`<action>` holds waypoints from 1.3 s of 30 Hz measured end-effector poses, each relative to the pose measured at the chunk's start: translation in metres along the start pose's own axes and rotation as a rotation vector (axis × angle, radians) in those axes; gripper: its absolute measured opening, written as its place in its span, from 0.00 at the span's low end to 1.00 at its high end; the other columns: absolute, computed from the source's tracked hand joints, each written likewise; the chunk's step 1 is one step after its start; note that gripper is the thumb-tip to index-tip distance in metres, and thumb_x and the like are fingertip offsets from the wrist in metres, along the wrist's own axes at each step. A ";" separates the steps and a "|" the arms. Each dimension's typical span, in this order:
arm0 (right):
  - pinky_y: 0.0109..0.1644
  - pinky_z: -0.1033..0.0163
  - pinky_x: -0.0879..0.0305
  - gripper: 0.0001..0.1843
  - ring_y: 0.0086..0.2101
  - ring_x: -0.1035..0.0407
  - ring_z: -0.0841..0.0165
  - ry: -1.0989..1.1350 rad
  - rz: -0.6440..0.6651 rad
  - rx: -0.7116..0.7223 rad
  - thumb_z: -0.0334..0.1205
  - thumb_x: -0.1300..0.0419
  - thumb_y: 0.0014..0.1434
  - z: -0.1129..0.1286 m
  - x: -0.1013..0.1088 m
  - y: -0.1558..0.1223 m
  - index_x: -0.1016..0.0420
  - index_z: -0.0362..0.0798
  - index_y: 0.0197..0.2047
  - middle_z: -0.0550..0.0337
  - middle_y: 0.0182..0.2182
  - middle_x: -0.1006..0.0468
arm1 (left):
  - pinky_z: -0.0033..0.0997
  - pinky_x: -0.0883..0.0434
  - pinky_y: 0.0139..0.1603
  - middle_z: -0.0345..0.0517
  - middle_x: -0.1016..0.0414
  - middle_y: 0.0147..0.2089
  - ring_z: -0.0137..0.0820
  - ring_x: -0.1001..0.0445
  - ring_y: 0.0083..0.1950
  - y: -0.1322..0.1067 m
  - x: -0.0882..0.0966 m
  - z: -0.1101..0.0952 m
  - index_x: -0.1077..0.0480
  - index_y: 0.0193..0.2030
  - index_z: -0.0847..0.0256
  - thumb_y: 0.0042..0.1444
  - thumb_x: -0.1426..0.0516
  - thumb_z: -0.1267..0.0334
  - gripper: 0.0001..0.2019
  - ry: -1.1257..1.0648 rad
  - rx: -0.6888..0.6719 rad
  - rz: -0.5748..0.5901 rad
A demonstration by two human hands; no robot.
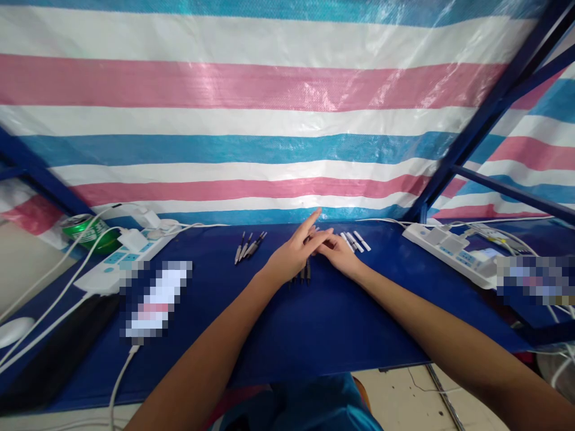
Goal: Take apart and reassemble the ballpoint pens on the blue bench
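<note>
My left hand (294, 251) and my right hand (338, 252) meet at the far middle of a blue table (314, 323). The left index finger points up and away, while its other fingers pinch together with the right fingertips on something too small to name. Several dark thin sticks (304, 275) lie under the left hand. A small group of dark pens (248, 245) lies to the left of the hands. Several white tubes (356, 241) lie just right of the right hand.
A white power strip (121, 263) with plugs and cables sits at the left, with a green can (85, 230) behind it. Another white power strip (453, 254) lies at the right. A striped tarp (269, 108) hangs behind on a blue frame (485, 114).
</note>
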State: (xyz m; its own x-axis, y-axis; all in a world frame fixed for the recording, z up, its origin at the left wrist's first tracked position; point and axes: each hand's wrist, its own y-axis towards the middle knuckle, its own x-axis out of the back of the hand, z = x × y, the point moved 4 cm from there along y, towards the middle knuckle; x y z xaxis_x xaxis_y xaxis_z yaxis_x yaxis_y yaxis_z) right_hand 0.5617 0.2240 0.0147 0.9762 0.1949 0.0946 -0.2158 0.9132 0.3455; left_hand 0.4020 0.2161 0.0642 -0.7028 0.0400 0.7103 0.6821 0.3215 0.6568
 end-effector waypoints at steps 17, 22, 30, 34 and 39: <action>0.48 0.55 0.23 0.14 0.40 0.22 0.62 0.210 0.109 -0.100 0.48 0.29 0.63 0.007 -0.007 -0.004 0.18 0.48 0.47 0.54 0.40 0.17 | 0.48 0.23 0.65 0.42 0.39 0.78 0.46 0.32 0.74 0.004 -0.001 -0.010 0.43 0.77 0.40 0.76 0.49 0.52 0.26 -0.105 0.272 0.113; 0.44 0.57 0.23 0.14 0.36 0.23 0.65 0.227 0.094 -0.126 0.48 0.29 0.62 0.002 -0.006 -0.003 0.17 0.48 0.45 0.56 0.39 0.17 | 0.45 0.25 0.68 0.43 0.46 0.81 0.42 0.36 0.77 0.003 -0.003 -0.007 0.52 0.81 0.40 0.77 0.52 0.58 0.29 -0.090 0.242 0.102; 0.37 0.60 0.24 0.15 0.30 0.25 0.68 0.240 0.016 -0.116 0.52 0.28 0.62 0.001 -0.004 -0.002 0.18 0.49 0.42 0.59 0.34 0.18 | 0.54 0.32 0.74 0.59 0.35 0.75 0.45 0.37 0.77 -0.005 0.003 0.013 0.40 0.75 0.58 0.75 0.49 0.61 0.24 0.243 0.020 -0.029; 0.34 0.61 0.25 0.18 0.29 0.26 0.68 0.152 -0.022 -0.086 0.55 0.31 0.64 0.003 -0.002 -0.001 0.18 0.49 0.45 0.58 0.34 0.17 | 0.48 0.23 0.61 0.54 0.18 0.54 0.43 0.20 0.58 -0.012 0.001 0.029 0.29 0.65 0.59 0.75 0.47 0.57 0.18 0.312 0.103 -0.033; 0.33 0.61 0.26 0.22 0.29 0.26 0.68 0.020 -0.002 -0.067 0.57 0.32 0.64 0.002 -0.005 -0.002 0.19 0.51 0.53 0.58 0.37 0.16 | 0.40 0.22 0.55 0.53 0.17 0.53 0.39 0.18 0.52 -0.016 0.002 0.034 0.27 0.63 0.61 0.77 0.52 0.59 0.17 0.339 0.187 -0.076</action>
State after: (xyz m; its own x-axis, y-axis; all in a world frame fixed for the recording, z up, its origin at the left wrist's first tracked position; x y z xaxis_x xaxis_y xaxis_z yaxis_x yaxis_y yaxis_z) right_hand 0.5574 0.2204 0.0150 0.9770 0.1996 0.0755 -0.2130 0.9354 0.2823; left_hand 0.3827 0.2430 0.0468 -0.6218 -0.2947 0.7256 0.5604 0.4799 0.6751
